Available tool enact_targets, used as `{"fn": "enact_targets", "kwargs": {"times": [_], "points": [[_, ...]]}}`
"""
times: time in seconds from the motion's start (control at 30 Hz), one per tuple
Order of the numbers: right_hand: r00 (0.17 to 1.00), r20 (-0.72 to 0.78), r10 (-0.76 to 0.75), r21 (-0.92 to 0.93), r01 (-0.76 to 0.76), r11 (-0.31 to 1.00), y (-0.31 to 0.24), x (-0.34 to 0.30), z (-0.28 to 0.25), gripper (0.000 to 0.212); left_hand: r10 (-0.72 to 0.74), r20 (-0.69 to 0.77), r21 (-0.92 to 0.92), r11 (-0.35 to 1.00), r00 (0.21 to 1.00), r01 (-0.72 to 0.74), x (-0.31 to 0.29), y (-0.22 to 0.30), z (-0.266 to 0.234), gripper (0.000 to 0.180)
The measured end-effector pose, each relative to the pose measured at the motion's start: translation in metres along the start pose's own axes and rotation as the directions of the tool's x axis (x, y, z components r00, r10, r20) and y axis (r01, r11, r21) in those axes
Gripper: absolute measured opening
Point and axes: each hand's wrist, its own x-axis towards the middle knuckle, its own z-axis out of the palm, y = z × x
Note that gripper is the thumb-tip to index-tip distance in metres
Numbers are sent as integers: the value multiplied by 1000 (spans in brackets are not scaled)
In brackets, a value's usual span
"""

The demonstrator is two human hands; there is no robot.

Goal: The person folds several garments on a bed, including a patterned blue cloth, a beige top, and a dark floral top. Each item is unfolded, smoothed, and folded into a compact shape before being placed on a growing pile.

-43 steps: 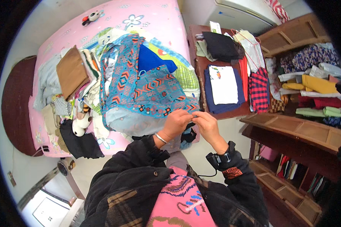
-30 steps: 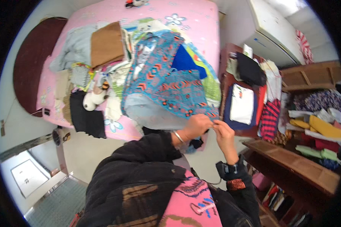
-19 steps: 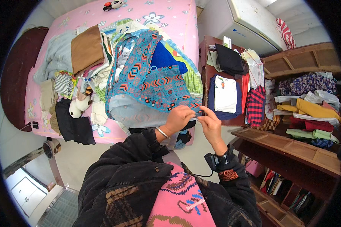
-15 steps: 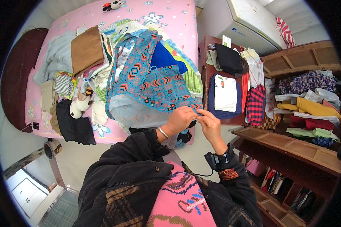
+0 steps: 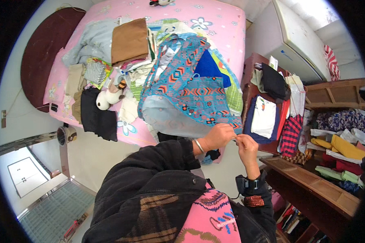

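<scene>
The left hand [image 5: 218, 136] and right hand [image 5: 247, 147] sit close together — both seemingly pinching the near right edge of the garment [image 5: 202, 95] (blue, boldly patterned), which lies spread on the bed [image 5: 227, 24], right of brown cloth [image 5: 129, 40].

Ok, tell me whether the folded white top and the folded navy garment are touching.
Touching: the head view shows the folded white top lying on the folded navy garment, navy showing beyond its edges.

No lettering can be read.
The blue mark [image 5: 285, 52] on the white appliance [image 5: 267, 44], below its lid's edge, and the orange patch [image 5: 253, 201] on the right sleeve [image 5: 256, 214] are illegible.
</scene>
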Motion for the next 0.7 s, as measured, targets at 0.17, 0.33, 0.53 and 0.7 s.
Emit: {"fn": "enact_targets", "kwargs": {"times": [0.17,0.33,0.53,0.7], "points": [[999,-13,-50,-12,50,999,1,2,-3,6,1,-22,35,999,1000,0,0,0,0,7],[998,-63,9,60,-5,998,-3,5,0,12,-35,-30,4,999,999,35,1,3,-6,6],[997,-72,42,92,-35,995,-9,8,-1,14,-107,-59,-16,994,992,106,2,2,-10,5],[992,-84,-97,-63,92,994,-13,8,-4,13,-141,-72,1,990,987,141,3,1,-12,5]]}}
